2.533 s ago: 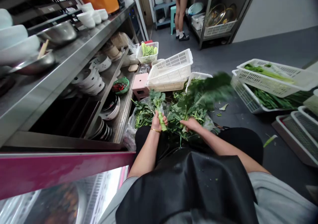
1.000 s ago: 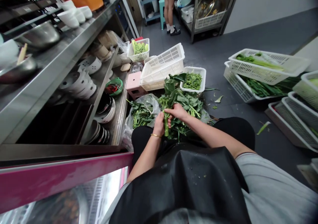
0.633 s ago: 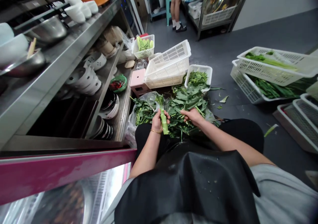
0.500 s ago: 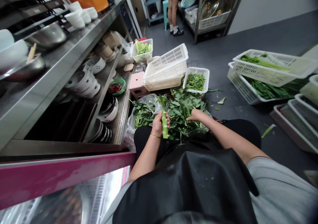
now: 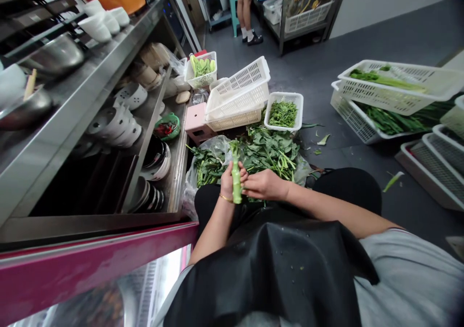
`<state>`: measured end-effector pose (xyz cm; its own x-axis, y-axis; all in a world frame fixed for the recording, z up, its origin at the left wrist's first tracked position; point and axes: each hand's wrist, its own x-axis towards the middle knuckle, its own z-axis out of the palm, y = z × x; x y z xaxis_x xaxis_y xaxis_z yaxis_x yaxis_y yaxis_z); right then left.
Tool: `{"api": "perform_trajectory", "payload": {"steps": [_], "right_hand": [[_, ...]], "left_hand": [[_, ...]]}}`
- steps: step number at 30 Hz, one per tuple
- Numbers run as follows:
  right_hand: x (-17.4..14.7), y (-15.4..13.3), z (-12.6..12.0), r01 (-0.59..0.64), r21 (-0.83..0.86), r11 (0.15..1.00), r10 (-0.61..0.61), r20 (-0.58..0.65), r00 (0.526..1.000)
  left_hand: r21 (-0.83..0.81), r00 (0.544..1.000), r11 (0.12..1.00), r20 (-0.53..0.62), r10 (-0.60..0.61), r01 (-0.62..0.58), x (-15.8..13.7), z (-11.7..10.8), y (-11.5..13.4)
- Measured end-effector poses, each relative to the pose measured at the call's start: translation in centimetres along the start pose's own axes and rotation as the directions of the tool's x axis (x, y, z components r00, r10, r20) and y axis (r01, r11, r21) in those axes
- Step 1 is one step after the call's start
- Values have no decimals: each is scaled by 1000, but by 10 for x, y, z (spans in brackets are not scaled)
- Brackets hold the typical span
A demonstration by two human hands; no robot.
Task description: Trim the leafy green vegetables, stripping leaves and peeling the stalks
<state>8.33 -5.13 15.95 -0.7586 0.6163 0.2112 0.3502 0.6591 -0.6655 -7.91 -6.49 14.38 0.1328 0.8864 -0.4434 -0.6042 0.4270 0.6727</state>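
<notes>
A thick pale-green vegetable stalk (image 5: 236,182) with a small leafy tip stands nearly upright in my left hand (image 5: 227,182), fingers wrapped around it. Against the stalk's lower right side is my right hand (image 5: 266,185); its fingers are pressed together, and what they pinch is hidden. Beneath and beyond both hands lies a heap of leafy greens (image 5: 270,150) on clear plastic (image 5: 217,144).
A white basket of cut greens (image 5: 300,109) stands past the heap, near empty stacked baskets (image 5: 237,114) and a pink stool (image 5: 195,119). Metal shelving (image 5: 108,70) with bowls runs along the left. More vegetable baskets (image 5: 362,124) are at right. A person's legs (image 5: 244,7) show behind.
My right hand has come left from over the leafy heap to the stalk. The large leaves near the right hand and at the stalk's top no longer show there.
</notes>
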Motion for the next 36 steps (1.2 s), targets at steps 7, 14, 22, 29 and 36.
{"api": "perform_trajectory", "payload": {"steps": [7, 14, 22, 29, 36], "right_hand": [[35, 33, -25, -347, 467, 813, 392, 2, 920], [6, -10, -1, -51, -61, 997, 32, -280, 959], [28, 36, -16, -367, 415, 832, 460, -148, 876], [-8, -1, 3, 142, -96, 985, -151, -91, 984], [13, 34, -35, -426, 410, 806, 475, -21, 880]], "left_hand": [[-53, 961, 996, 272, -55, 72, -10, 6, -4], [-89, 983, 985, -121, 139, -150, 9, 2, -10], [-32, 977, 996, 199, -77, 85, -4, 9, -13], [-126, 995, 992, -97, -9, -3, 8, 3, -14], [-27, 966, 996, 245, -79, 88, -7, 7, -16]]}}
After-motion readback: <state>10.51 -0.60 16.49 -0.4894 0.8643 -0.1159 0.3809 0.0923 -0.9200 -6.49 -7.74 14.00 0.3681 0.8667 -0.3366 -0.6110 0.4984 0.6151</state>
